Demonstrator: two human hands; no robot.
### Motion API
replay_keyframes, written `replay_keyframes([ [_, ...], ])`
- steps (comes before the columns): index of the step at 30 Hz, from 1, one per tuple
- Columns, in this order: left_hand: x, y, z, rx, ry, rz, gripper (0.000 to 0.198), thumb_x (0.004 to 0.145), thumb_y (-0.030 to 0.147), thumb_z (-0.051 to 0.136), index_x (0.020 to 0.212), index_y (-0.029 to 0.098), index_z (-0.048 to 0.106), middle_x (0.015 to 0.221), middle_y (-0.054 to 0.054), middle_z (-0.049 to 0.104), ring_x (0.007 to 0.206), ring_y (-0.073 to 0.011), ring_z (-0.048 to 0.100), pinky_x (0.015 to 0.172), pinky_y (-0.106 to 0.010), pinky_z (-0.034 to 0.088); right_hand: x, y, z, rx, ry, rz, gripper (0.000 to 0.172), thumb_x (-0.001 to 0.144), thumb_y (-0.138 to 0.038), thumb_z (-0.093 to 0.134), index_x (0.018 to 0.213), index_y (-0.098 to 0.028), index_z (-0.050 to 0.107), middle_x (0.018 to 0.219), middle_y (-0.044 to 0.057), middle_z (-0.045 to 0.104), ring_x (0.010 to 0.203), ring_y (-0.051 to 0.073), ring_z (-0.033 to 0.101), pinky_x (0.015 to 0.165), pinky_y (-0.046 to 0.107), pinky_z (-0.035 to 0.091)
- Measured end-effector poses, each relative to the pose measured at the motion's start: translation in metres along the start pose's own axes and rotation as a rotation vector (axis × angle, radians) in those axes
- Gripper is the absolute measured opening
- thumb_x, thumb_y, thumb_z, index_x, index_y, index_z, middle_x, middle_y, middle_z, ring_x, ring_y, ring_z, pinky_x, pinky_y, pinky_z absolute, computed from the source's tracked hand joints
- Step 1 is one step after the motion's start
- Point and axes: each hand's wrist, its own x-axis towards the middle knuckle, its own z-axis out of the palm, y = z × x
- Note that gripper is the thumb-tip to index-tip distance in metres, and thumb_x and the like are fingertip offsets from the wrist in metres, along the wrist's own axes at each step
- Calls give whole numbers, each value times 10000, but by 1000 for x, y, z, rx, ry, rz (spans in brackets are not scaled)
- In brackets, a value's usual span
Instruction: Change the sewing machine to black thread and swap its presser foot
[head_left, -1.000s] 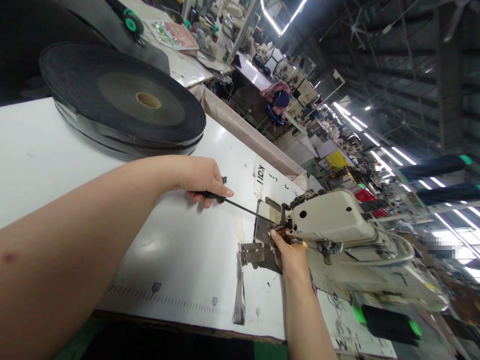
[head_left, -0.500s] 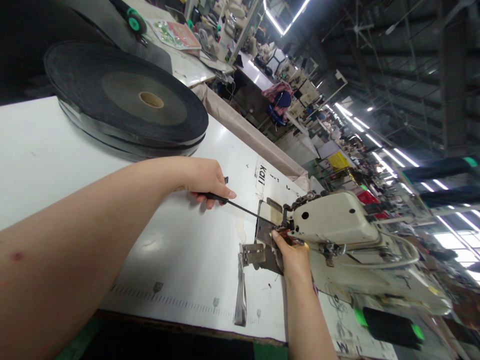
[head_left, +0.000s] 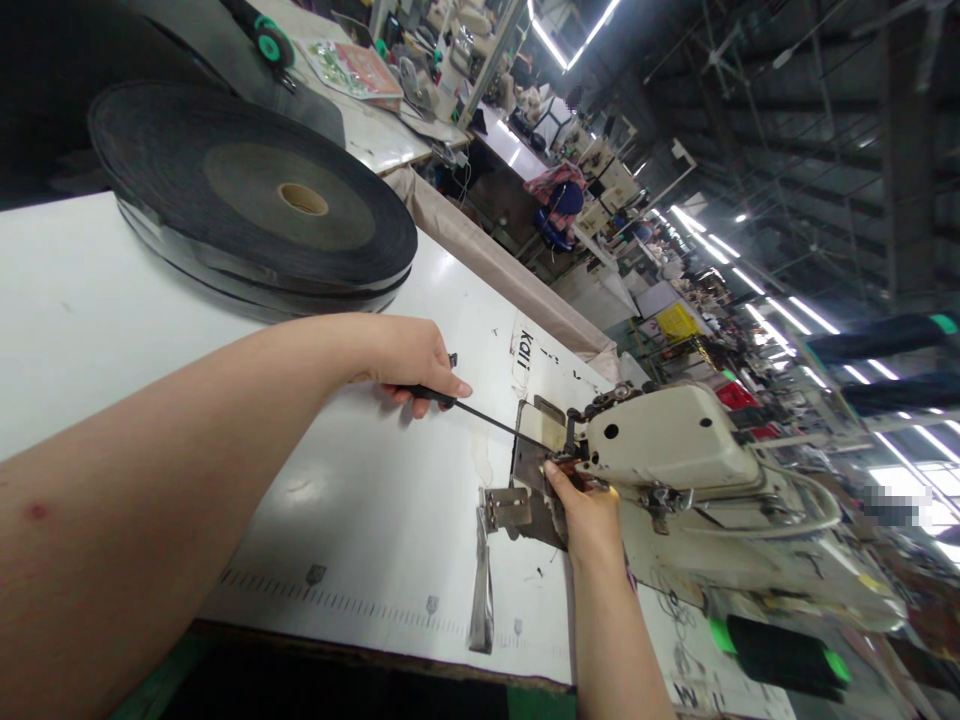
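Head cam: my L grip (head_left: 420,358) clasped a black driver (head_left: 491,416), its tip by the sewing m/c (head_left: 667,435), right; R grip (head_left: 589,505) beside tip, hold unclear. Prob. working the driver; next move called for steady alignment.

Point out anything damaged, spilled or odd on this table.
A pale, irregular patch mars the white table beside the sewing machine; whether stain or wear, I cannot tell. Nearby black lettering looks patchy, as if partly rubbed off.

- Overhead tube lights (head_left: 700,235) glow in rows beneath a dim roof (head_left: 847,130).
- Windows (head_left: 896,476) at right wash out white.
- Soft glare spots the tabletop (head_left: 300,482).
- Edges stretch; distant detail is soft.
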Motion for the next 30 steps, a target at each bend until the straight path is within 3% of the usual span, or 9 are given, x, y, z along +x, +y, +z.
replay_keyframes([
  [15, -3, 4, 2, 10, 16, -24, 374, 796, 469, 720, 551, 197, 644, 520, -11, 664, 413, -101, 426, 475, -266, 340, 3, 4, 0, 4, 16, 13, 548, 583, -611, 855, 878, -152, 800, 973, 133, 796, 1014, 364, 728, 967, 479, 537],
  [30, 6, -5, 1, -52, -34, -9, 364, 759, 530, 754, 700, 173, 714, 590, -37, 693, 427, -101, 431, 448, -265, 317, 2, 6, -1, -27, 18, -28, 523, 629, -593, 848, 889, -142, 804, 927, 131, 798, 1008, 346, 737, 936, 438, 567],
])
